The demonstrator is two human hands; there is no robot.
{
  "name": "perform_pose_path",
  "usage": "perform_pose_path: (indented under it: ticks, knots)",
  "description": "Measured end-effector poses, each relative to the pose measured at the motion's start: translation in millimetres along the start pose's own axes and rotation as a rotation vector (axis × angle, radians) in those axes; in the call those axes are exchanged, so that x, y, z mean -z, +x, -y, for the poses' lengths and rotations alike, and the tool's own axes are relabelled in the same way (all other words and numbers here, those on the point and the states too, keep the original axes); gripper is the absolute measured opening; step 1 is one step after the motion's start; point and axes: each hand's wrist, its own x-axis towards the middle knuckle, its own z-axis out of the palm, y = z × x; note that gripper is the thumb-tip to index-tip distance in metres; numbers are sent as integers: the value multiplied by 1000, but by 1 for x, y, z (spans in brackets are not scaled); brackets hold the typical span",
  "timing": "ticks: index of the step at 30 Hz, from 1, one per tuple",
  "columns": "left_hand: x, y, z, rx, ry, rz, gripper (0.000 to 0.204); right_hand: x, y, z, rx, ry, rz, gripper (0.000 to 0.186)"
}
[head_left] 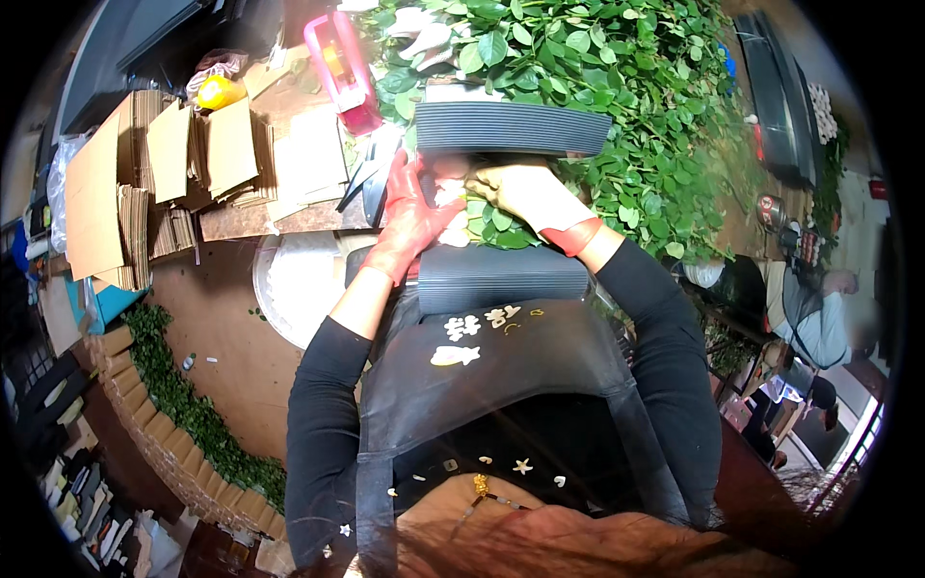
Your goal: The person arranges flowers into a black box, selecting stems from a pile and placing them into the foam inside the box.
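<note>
Several pale pink blooms, which look like roses [449, 179], lie between my hands with green leaves [503, 223] beside them. My left hand [412, 214], in a red glove, cups the blooms from the left with its thumb against them. On the other side, my right hand [520, 193] wears a pale glove with a red cuff. Its fingers are curled in by the blooms, and what they pinch is hidden. A dark ribbed board [511, 129] lies beyond my hands. A second ribbed piece [503, 277] is on the near side, against my dark apron [491, 371].
Leafy cut stems [617, 58] heap up over the table's far and right side. A pink tape dispenser [345, 77] stands beyond my left hand. Stacked cardboard pieces [169, 154] line the left of the table. A white round tub [294, 289] is below the edge.
</note>
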Motion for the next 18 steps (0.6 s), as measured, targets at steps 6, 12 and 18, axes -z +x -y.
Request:
perform_pose_path:
  ticks: [6, 12, 18]
  knots:
    - [10, 10, -21, 126, 104, 163, 62, -30, -8, -21, 54, -108, -110, 27]
    - [-3, 15, -23, 56, -4, -17, 42, 6, -13, 6, 122, -271, -87, 21]
    - [-7, 19, -6, 58, -73, 4, 43, -9, 0, 0, 92, -436, -194, 23]
